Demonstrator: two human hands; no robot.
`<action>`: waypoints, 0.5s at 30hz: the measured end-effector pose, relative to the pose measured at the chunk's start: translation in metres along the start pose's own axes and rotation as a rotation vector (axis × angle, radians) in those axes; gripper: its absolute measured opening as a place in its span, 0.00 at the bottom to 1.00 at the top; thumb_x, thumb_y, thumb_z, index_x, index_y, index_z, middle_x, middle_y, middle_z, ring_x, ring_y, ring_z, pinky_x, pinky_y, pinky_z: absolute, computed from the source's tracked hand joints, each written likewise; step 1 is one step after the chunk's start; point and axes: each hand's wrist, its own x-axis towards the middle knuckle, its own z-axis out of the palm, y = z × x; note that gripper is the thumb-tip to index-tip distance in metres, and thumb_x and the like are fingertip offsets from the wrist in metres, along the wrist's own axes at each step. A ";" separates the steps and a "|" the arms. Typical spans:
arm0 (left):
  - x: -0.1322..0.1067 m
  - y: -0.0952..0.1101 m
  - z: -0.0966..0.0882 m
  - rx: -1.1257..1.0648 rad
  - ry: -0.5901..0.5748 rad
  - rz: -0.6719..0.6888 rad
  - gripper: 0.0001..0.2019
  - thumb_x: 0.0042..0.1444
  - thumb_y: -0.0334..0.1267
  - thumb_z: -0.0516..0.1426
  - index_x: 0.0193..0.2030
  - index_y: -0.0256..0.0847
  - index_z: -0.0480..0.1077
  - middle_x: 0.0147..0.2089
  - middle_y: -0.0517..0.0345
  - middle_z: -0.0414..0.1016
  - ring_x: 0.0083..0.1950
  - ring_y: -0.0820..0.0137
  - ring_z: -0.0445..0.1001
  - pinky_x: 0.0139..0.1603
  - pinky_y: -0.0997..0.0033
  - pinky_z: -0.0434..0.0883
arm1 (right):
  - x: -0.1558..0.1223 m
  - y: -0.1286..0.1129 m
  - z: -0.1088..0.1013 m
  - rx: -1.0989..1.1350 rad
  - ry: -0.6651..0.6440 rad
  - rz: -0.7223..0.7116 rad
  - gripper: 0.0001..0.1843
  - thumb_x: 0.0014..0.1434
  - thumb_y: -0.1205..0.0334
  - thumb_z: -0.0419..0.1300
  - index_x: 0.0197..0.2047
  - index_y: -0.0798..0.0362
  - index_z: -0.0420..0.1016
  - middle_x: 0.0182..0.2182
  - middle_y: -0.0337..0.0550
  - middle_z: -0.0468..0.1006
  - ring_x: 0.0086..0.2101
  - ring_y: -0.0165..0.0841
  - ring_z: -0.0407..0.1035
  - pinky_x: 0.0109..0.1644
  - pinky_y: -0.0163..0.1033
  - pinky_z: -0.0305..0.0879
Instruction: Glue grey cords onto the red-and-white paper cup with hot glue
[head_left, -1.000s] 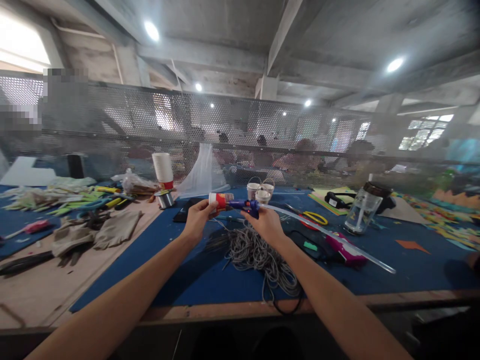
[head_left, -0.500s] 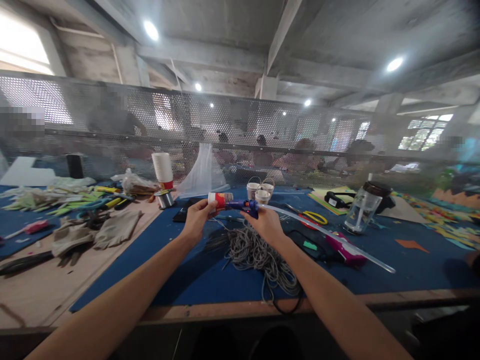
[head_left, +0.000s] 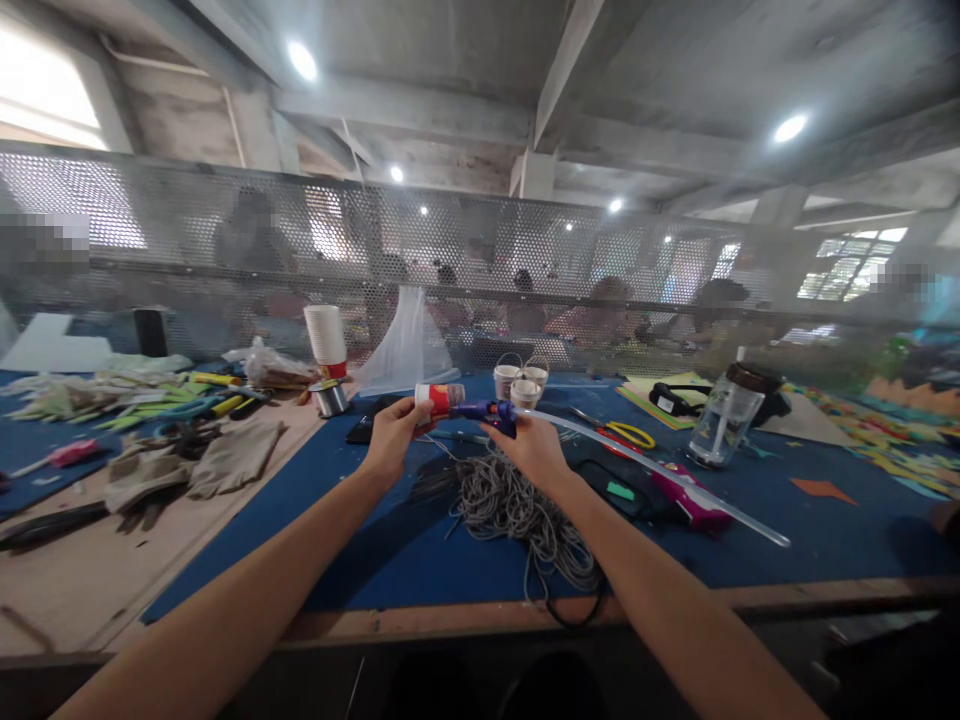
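- Cord point(head_left: 517, 510) lies tangled on the blue mat point(head_left: 360, 570), nearer than either hand.
- Right hand point(head_left: 536, 448): fingers wrapped round a blue glue gun point(head_left: 504, 420), its nozzle point(head_left: 469, 408) pointing left, clear stick point(head_left: 660, 465) running out rightward.
- Left hand point(head_left: 394, 435): fingers pinching a paper cup point(head_left: 433, 400) tipped sideways, long axis roughly in line with the nozzle; whether they touch, I cannot tell.
- Three small cups point(head_left: 523, 395) stand beyond.

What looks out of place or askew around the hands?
The grey cord stands out: it lies in a loose tangle on the blue mat, below the blue glue gun in the right hand, rather than coiled. No spill shows; the cup in the left hand is too small to check for damage.
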 end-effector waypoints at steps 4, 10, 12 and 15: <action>0.001 -0.001 0.000 -0.001 0.012 -0.005 0.18 0.41 0.47 0.69 0.36 0.37 0.78 0.35 0.56 0.78 0.38 0.67 0.75 0.42 0.67 0.73 | 0.000 -0.001 -0.001 0.003 -0.015 -0.005 0.23 0.63 0.41 0.55 0.46 0.49 0.80 0.34 0.46 0.83 0.36 0.41 0.77 0.36 0.35 0.62; 0.002 -0.001 0.000 -0.003 0.017 -0.001 0.18 0.40 0.47 0.69 0.35 0.36 0.78 0.35 0.55 0.78 0.36 0.67 0.74 0.41 0.67 0.73 | 0.000 -0.001 0.000 0.007 -0.024 0.011 0.23 0.63 0.41 0.56 0.45 0.50 0.81 0.34 0.47 0.83 0.36 0.42 0.77 0.35 0.36 0.62; 0.001 -0.001 0.000 -0.002 0.014 -0.003 0.18 0.40 0.47 0.69 0.36 0.36 0.78 0.35 0.55 0.78 0.37 0.67 0.74 0.41 0.67 0.73 | 0.000 0.000 -0.001 0.015 -0.023 0.005 0.24 0.63 0.41 0.56 0.45 0.50 0.81 0.34 0.47 0.83 0.36 0.42 0.77 0.35 0.37 0.62; 0.001 0.000 0.000 -0.004 0.013 -0.010 0.19 0.40 0.47 0.69 0.35 0.36 0.78 0.35 0.54 0.79 0.37 0.67 0.74 0.41 0.67 0.73 | 0.000 0.000 0.000 0.028 -0.018 -0.009 0.24 0.63 0.41 0.55 0.46 0.50 0.80 0.34 0.47 0.83 0.36 0.42 0.77 0.35 0.37 0.62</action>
